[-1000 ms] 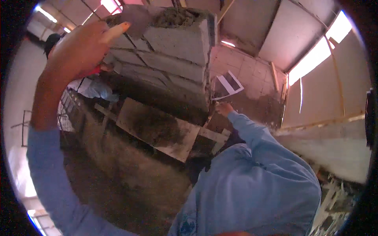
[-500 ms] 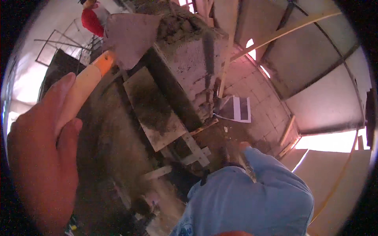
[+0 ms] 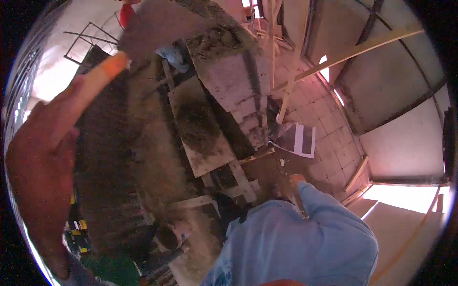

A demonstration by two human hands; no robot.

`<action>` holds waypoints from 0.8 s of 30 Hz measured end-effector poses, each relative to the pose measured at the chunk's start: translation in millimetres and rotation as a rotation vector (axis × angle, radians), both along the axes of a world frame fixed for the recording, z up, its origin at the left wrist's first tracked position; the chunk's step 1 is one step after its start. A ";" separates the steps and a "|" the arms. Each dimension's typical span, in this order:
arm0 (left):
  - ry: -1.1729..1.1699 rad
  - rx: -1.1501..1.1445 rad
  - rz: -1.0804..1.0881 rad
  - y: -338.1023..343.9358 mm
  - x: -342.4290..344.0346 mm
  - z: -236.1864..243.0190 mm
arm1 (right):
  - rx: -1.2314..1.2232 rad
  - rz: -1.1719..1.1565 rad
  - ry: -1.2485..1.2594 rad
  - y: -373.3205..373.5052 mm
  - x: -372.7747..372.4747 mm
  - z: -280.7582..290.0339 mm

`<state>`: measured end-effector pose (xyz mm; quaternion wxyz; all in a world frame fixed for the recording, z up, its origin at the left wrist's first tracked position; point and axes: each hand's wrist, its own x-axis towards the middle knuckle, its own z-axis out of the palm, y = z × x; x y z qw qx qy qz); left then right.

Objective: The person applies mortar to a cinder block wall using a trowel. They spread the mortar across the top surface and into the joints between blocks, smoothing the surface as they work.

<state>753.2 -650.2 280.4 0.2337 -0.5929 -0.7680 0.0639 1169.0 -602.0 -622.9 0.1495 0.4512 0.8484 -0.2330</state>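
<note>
My left hand (image 3: 45, 136) is raised close to the camera at the left, closed round the pale handle of a trowel (image 3: 162, 31). Orange marks the handle's end beside the broad grey blade, which points up and right, above the dark ground. Part of a rough, mortar-smeared block wall (image 3: 234, 83) lies to the right of the blade. Down by my waist, beyond my blue sweatshirt, my right hand (image 3: 296, 179) looks small and curled. A thin pale shape shows beside it, too blurred to name.
A mortar-stained board (image 3: 202, 128) lies beside the wall, near crossed wood strips (image 3: 243, 183). A bucket (image 3: 169, 237) stands lower down. A torn bag (image 3: 298, 139) rests on block paving. A timber brace (image 3: 358, 50) slants at upper right. A person in red (image 3: 126, 15) is partly hidden behind the blade.
The view has shifted, bringing the bucket and a green shape into sight below. My left hand and trowel sit slightly farther left and higher; a blue cloth shape now shows under the blade.
</note>
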 end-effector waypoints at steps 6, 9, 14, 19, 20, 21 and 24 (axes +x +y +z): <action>-0.034 -0.132 -0.023 9.5 56.0 -15.4 | -0.072 -0.169 0.078 15.9 -50.4 26.5; -0.077 -0.083 -0.080 -0.4 41.5 -14.4 | -0.077 -0.121 0.081 8.6 -43.1 17.5; -0.316 0.008 -0.246 -4.7 3.3 -17.6 | -0.330 -0.515 0.068 -23.4 37.5 -64.3; -0.592 0.058 -0.069 14.0 -37.9 -30.0 | -0.215 0.044 -0.011 -33.0 34.5 -19.7; -0.533 0.069 -0.003 17.7 -40.5 -19.1 | -0.181 0.141 -0.017 -26.0 20.7 -12.8; -0.502 0.077 0.026 32.9 -48.7 -16.2 | -0.151 0.187 -0.025 -20.0 26.8 -15.2; -0.320 0.128 -0.096 92.6 -79.6 -37.3 | -0.050 0.415 -0.128 6.7 87.1 -31.9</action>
